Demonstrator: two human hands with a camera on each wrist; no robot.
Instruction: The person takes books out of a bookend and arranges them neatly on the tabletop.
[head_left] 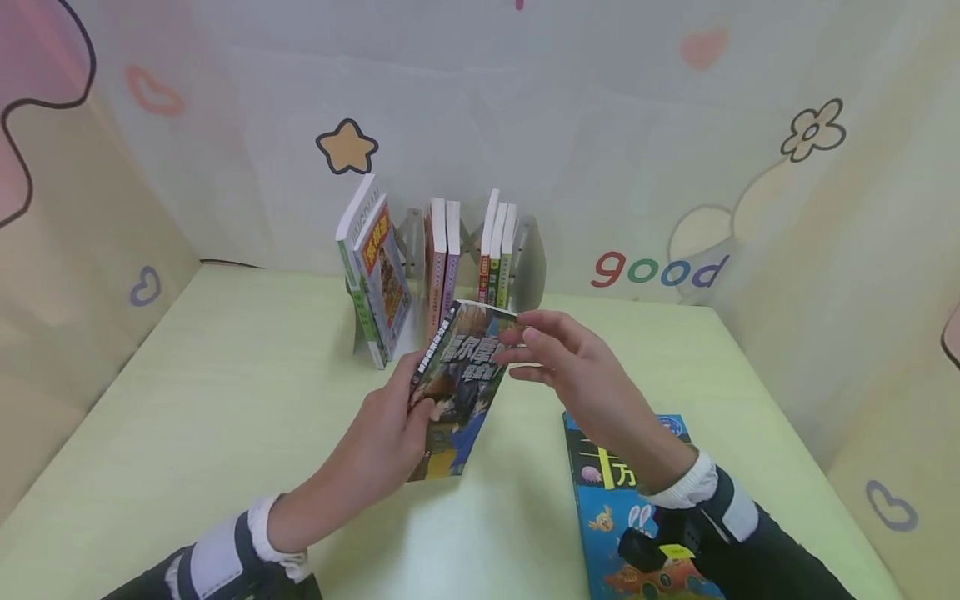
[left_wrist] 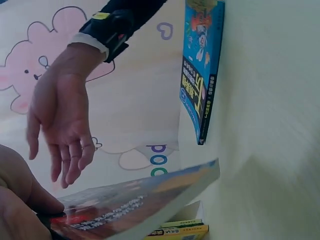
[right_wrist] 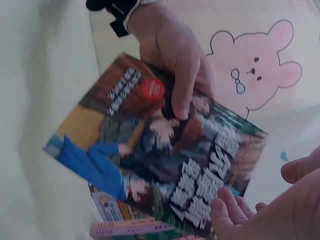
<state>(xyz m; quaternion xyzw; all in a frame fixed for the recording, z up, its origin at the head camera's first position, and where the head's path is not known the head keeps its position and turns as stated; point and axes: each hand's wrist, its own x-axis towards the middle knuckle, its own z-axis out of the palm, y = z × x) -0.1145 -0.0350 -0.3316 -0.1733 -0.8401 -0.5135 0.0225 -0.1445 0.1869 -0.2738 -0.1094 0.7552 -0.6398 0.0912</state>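
Note:
My left hand grips a dark illustrated book by its left edge, thumb on the cover. The book is held tilted above the table, its white title near the top. Beside its upper right corner is my right hand, fingers loosely extended and thumb apart. In the right wrist view the right fingertips overlap the cover's corner; whether they touch it I cannot tell. Below the right forearm a blue picture book lies on the table, partly covered by the sleeve and wrist camera.
At the back, a clear bookend rack holds several upright books. Two white-edged books lean at its left, with purple-spined books and thin books further right. The pale table meets printed curtains behind and at both sides.

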